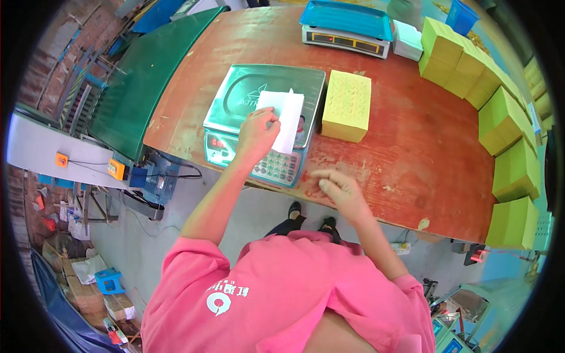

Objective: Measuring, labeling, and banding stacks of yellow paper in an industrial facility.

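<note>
A white packet (288,120) is at the left hand (259,134), over the right part of the metal pan (232,88) of a scale (205,126); its long axis runs almost straight away from the person, the near end pointing back over the keypad (275,168) and the far end toward the far side of the pan. The left hand's fingers are bent onto its left side, though whether they pinch it or only press I cannot tell. The right hand (342,191) is loosely half-open, fingers curled and pointing left, over the near table edge, apart from the packet. Beyond the right hand, a yellow block (344,120) stands just beside the scale, its length also running away from the person. Farther out past both hands, a shallow blue tray (347,17) tops a second scale (344,41), with a white stack (407,40) at its right. A blue bin (462,17) stands farther right, its contents hidden. Well to the right hand's right, yellow blocks (500,120) line the reddish table (429,159) in a curved row.
</note>
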Motion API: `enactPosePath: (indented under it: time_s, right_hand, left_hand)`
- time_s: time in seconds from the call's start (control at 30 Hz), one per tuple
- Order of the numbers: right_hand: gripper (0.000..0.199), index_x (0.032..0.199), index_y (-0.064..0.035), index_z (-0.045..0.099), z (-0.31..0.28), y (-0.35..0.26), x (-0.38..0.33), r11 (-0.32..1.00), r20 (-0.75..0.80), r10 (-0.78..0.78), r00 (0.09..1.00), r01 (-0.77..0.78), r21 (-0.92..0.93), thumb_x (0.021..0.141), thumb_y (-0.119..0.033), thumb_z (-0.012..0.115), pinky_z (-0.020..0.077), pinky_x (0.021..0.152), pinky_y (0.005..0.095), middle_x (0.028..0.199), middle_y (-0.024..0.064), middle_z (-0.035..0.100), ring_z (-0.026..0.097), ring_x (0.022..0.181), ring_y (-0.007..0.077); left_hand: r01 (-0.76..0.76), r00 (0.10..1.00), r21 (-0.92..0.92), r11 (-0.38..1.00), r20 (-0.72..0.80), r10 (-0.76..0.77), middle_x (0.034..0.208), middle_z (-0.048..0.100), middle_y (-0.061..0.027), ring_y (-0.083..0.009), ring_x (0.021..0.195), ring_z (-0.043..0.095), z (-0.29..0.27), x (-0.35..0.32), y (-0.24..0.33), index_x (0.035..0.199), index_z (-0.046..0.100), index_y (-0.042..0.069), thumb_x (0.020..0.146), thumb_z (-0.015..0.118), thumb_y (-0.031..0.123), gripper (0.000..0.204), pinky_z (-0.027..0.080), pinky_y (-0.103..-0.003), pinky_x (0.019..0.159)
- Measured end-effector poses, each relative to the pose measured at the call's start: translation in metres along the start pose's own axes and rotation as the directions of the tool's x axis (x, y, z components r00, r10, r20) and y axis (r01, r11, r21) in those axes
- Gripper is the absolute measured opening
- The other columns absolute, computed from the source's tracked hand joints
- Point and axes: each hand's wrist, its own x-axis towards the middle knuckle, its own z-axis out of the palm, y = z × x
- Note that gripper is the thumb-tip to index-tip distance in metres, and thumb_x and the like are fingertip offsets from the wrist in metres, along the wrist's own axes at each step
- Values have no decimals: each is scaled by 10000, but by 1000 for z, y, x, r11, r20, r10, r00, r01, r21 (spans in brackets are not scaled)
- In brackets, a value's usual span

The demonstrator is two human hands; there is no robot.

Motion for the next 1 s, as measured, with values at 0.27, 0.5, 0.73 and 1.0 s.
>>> enactPosePath:
  time_s: [0.27,0.5,0.73,1.0]
  right_hand:
    - [294,1209,43,585,29,-30,58,976,-181,-47,982,7,-217,958,-96,522,512,619,251,959,101,679,642,754,120]
    - [273,1180,29,616,56,-31,73,984,-268,-103,958,59,-167,936,-71,544,493,597,255,922,80,671,637,718,109]
    - [213,1061,-35,683,80,-22,100,714,-245,-574,781,331,-617,880,-23,572,493,781,285,1163,106,628,631,939,158]
    - [179,1017,-21,657,98,-25,101,788,-307,-521,797,310,-532,883,26,548,489,845,296,1201,113,625,626,997,205]
  left_hand:
    - [128,991,-169,977,59,-119,822,646,-55,-122,697,557,-12,-1,-5,900,634,3,853,629,124,130,443,-290,625]
    - [133,987,-284,949,121,-103,767,653,-117,-233,656,622,-22,7,3,1074,651,58,826,630,50,249,476,-344,608]
    - [127,947,-501,856,318,45,799,609,34,-36,684,511,-14,24,-33,1115,653,22,907,563,37,227,426,-227,603]
    - [420,853,-622,661,519,-53,797,613,40,-36,682,536,-32,37,-28,1008,667,51,950,608,176,150,437,-214,600]
